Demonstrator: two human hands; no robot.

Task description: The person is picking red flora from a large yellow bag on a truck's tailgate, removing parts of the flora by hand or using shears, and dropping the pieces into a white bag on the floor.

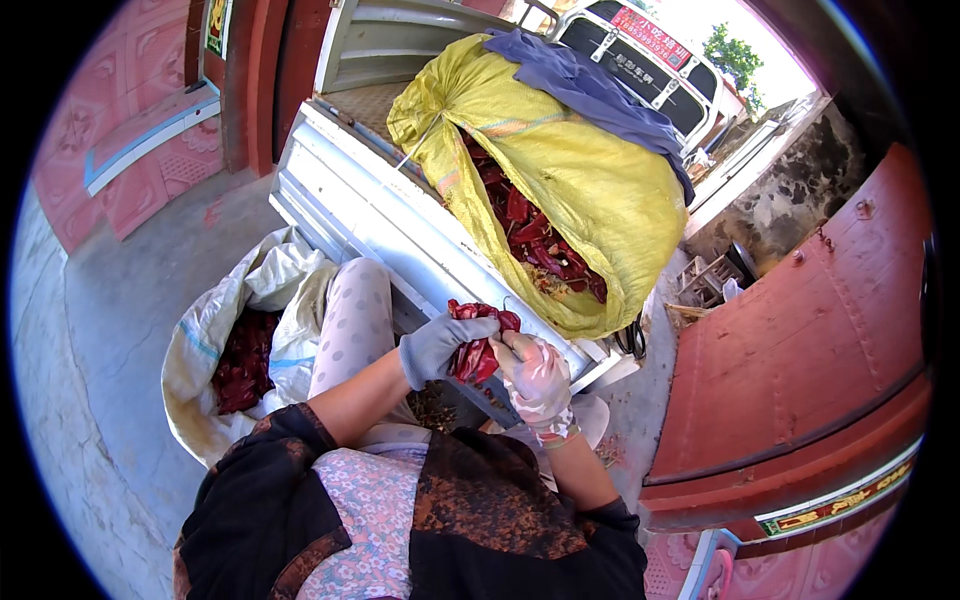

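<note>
My left hand [434, 350], in a grey glove, is closed around a bunch of dried red chili peppers [474, 364]. Against the right side of that bunch, my right hand [538, 384] in a white and pink patterned glove pinches a pepper near its stem end. Beyond both hands, a big yellow woven sack [625, 215] lies on a truck bed, its side gaping over more dried red peppers [530, 235]. By my left leg stands a white woven sack [188, 400], open at the top, with dark red peppers [243, 368] inside.
The white side panel [400, 220] of the truck bed runs just past my knees. A blue-grey cloth [600, 90] drapes over the yellow sack. To the right are a large red metal door [800, 330] and a small wooden stool [705, 280]. Plant scraps [432, 408] lie below my hands.
</note>
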